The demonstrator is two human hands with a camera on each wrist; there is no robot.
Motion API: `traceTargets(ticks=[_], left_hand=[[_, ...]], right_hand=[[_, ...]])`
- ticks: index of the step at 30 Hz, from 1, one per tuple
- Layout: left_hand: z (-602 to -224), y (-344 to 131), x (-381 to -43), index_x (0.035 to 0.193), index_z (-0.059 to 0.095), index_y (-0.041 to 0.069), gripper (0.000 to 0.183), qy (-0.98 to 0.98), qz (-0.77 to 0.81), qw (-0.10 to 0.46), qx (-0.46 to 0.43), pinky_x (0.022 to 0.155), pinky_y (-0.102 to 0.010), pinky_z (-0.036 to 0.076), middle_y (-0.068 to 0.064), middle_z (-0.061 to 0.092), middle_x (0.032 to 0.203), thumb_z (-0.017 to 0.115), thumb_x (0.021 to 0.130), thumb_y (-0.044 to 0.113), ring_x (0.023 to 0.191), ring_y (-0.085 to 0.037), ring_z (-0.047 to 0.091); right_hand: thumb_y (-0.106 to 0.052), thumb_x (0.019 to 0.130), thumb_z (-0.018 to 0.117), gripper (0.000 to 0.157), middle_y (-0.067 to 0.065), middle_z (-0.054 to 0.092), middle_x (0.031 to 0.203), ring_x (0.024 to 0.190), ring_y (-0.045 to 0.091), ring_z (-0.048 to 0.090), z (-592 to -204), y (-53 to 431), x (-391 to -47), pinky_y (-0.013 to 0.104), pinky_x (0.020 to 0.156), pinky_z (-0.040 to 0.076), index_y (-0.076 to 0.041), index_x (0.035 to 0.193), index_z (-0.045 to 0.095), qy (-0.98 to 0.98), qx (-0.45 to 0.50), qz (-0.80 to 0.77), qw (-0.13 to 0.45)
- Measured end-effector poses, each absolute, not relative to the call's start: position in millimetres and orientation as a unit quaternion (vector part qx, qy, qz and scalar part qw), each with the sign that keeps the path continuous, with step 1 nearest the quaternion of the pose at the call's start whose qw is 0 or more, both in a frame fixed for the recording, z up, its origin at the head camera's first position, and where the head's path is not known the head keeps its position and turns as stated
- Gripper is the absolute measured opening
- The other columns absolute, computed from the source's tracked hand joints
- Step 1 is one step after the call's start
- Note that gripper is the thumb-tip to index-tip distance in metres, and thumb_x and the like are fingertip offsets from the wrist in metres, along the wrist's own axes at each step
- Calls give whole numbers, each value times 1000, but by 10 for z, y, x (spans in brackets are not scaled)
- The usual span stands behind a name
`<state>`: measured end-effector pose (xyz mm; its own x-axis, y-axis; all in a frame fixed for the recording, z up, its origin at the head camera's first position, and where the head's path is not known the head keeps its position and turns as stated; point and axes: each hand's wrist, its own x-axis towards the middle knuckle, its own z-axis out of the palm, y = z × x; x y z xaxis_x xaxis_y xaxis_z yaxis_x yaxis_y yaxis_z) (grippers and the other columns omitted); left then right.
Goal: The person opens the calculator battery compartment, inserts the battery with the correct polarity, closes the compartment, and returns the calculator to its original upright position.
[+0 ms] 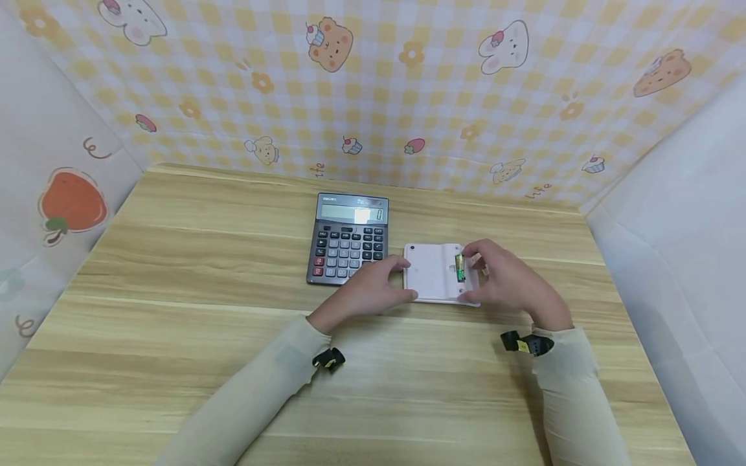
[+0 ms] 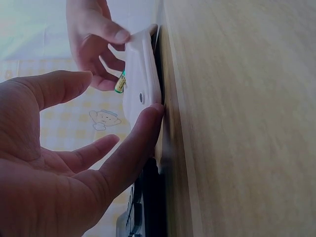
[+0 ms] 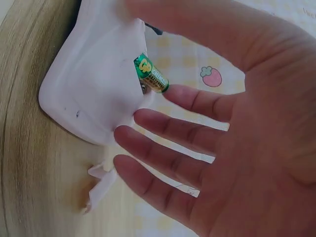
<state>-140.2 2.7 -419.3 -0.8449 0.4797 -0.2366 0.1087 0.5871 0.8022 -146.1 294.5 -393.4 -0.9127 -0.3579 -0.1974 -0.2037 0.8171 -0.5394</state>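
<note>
A flat, pale pink device [image 1: 427,272] lies back side up, with a raised section across its right part. Within its uncovered battery slot sits a green and gold battery [image 3: 152,75], one end sticking up above the slot. My right hand [image 1: 504,278] spans the device's right end, its index fingertip at the raised end of the battery and its other fingers spread along the edge. My left hand [image 1: 373,285] is at the opposite end; one fingertip [image 2: 154,116] touches the device's side, while another digit stands apart in the left wrist view.
A grey desktop calculator [image 1: 348,239] with its display showing 0 lies just left of the device, partly behind my left hand. A small pale pink plastic piece [image 3: 100,187] lies beside the device. A checked cloth [image 1: 379,97] hangs behind the wooden table [image 1: 175,259].
</note>
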Motion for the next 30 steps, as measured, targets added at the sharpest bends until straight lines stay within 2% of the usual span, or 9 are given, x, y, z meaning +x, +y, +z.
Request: traceTargets(ticks=[4, 17, 30], left_hand=[[-4196, 28, -1402, 156, 59, 8, 66, 864, 420, 221, 170, 120, -49, 44, -12, 58, 161, 81, 100, 34, 149, -29, 53], [-4198, 31, -1397, 156, 59, 10, 65, 863, 422, 222, 164, 119, -51, 44, -12, 58, 162, 81, 100, 34, 149, -29, 54], [-4189, 35, -1393, 156, 59, 11, 65, 866, 418, 224, 162, 119, -51, 45, -11, 58, 162, 81, 100, 35, 149, -29, 53]], right_hand=[[-17, 73, 105, 88, 19, 59, 142, 123, 40, 63, -3937, 2914, -1439, 57, 102, 55, 0, 143, 55, 945, -152, -246, 150], [-23, 75, 104, 85, 14, 57, 139, 121, 38, 63, -3986, 2935, -1445, 55, 98, 57, -6, 143, 56, 953, -177, -211, 130], [-27, 76, 102, 80, 16, 58, 137, 116, 37, 64, -3970, 2949, -1448, 54, 94, 57, -3, 141, 62, 954, -197, -191, 119]])
